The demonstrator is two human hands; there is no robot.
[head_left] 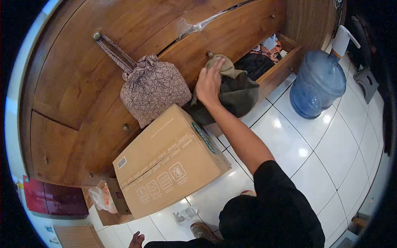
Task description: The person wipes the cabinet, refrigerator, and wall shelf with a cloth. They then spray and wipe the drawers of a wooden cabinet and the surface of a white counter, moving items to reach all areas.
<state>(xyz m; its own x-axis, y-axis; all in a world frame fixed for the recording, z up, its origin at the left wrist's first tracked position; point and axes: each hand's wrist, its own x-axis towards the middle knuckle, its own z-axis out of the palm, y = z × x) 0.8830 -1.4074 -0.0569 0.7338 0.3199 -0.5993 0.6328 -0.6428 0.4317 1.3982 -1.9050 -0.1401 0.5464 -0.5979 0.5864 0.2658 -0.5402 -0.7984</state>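
My right hand (210,82) reaches forward to a dark green cloth bag (237,95) with a khaki top part (227,68), beside a knob on the wooden dresser. Its fingers lie stretched over the khaki fabric, with the thumb apart to the left; the palm side is hidden. The bag hangs in front of a pulled-out drawer (285,62). Left of it, a patterned drawstring bag (155,84) hangs by its strap from another knob. Only part of my left hand (137,239) shows at the bottom edge, fingers loosely bent and apart, with nothing visible in them.
A large cardboard box (169,161) leans by the dresser (82,82). A smaller open box (113,217) holds plastic wrapping. On the tiled floor stand a blue water jug (316,84) with a pump and a small clear container (189,212). Cloth items fill the drawer.
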